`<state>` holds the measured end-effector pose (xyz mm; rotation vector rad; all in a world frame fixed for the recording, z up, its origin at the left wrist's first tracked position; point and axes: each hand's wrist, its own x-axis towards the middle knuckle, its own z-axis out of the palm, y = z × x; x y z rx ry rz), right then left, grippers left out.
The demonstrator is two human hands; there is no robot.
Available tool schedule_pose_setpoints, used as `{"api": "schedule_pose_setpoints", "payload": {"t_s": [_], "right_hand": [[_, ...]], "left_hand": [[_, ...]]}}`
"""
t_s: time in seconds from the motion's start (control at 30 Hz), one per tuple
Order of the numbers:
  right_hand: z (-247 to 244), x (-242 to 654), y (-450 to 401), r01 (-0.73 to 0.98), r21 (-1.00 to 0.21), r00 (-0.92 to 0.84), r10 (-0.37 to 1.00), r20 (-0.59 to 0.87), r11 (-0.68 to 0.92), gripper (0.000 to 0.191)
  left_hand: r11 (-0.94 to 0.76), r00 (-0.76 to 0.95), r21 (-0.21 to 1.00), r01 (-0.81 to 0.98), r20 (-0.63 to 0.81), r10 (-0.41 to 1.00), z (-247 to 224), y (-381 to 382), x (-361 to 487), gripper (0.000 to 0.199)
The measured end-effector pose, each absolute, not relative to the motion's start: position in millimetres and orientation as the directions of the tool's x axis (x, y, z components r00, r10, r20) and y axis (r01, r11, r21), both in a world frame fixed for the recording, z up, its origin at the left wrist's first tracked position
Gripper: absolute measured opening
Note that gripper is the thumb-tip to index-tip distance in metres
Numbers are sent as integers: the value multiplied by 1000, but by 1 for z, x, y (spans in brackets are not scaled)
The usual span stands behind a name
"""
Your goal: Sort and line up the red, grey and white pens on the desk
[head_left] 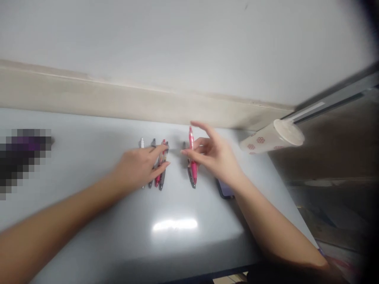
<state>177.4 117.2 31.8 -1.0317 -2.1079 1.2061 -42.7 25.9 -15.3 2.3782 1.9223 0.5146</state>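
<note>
My right hand (217,154) pinches a pink pen (194,167) between the thumb and fingers, index finger raised near its top end. The pen points away from me, slightly above a dark pen (190,179) on the table. My left hand (140,165) lies over a row of pens, thumb and index finger stretched out apart and touching the rightmost grey pen (162,182). In that row are also a red pen (157,180), a dark pen (150,184) and a white pen (142,142). The left hand covers their middles.
The pale table (124,236) meets a wall (177,51) at the back. A white paper cup (269,138) with red flower prints stands at the right. Behind my right wrist, a phone-like purple object (225,190) is partly hidden. A dark pixelated patch (23,157) covers something at the left.
</note>
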Motion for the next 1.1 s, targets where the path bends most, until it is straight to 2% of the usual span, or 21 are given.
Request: {"api": "schedule_pose_setpoints", "payload": {"t_s": [0.07, 0.23, 0.4, 0.53, 0.73, 0.93, 1.03, 1.1], "right_hand": [[30, 178, 119, 379, -867, -560, 826, 64, 324, 55], [28, 183, 127, 390, -860, -458, 879, 130, 330, 64], [33, 196, 143, 422, -834, -406, 896, 178, 356, 61], [35, 203, 154, 416, -842, -373, 909, 188, 344, 64], [27, 206, 163, 350, -844, -292, 903, 314, 407, 57], [25, 194, 144, 340, -899, -393, 910, 131, 276, 56], [26, 182, 123, 351, -910, -540, 842, -5, 220, 56], [27, 177, 109, 357, -909, -582, 813, -37, 214, 52]], "left_hand": [[-253, 197, 243, 937, 232, 953, -16, 26, -43, 36], [-259, 202, 275, 926, 221, 954, -19, 28, -46, 32], [-263, 213, 269, 926, 203, 956, -19, 31, -49, 30], [-264, 212, 254, 930, 216, 953, -19, 31, -50, 30], [-254, 196, 305, 918, 207, 959, -21, 30, -51, 32], [-208, 168, 316, 926, 149, 974, -20, 31, -50, 40], [-203, 164, 315, 927, 146, 976, -19, 30, -49, 39], [-219, 179, 307, 926, 153, 972, -19, 30, -49, 37]]}}
